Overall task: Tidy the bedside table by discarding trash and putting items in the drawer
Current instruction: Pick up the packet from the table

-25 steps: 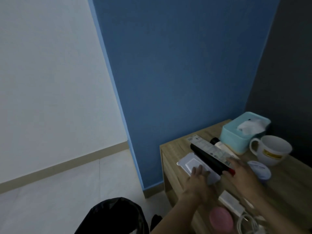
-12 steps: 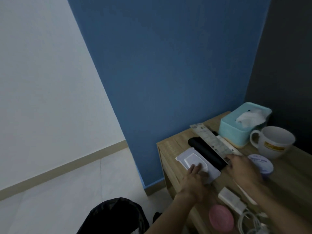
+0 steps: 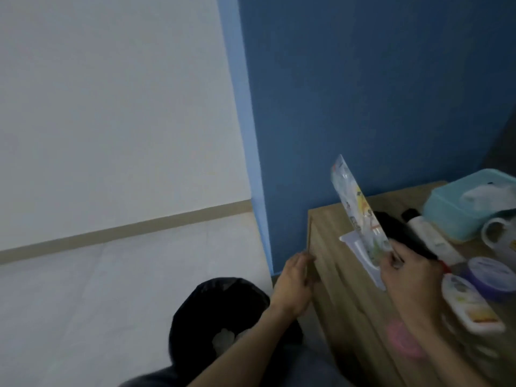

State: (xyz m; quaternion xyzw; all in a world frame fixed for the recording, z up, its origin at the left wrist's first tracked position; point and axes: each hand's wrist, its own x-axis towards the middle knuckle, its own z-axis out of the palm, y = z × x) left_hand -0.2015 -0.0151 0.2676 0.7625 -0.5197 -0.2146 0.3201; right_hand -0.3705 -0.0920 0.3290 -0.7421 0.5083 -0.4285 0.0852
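Hands: right hand point(image 3: 410, 277) pinches wrapper point(image 3: 356, 205).

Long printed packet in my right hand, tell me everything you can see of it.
The long packet is narrow, flat, glossy clear plastic with blurred coloured print. The right hand pinches its lower end, holding it raised above the bedside table, top tilted up and left. Its lower part overlaps a white flat pack; contact there is unclear.
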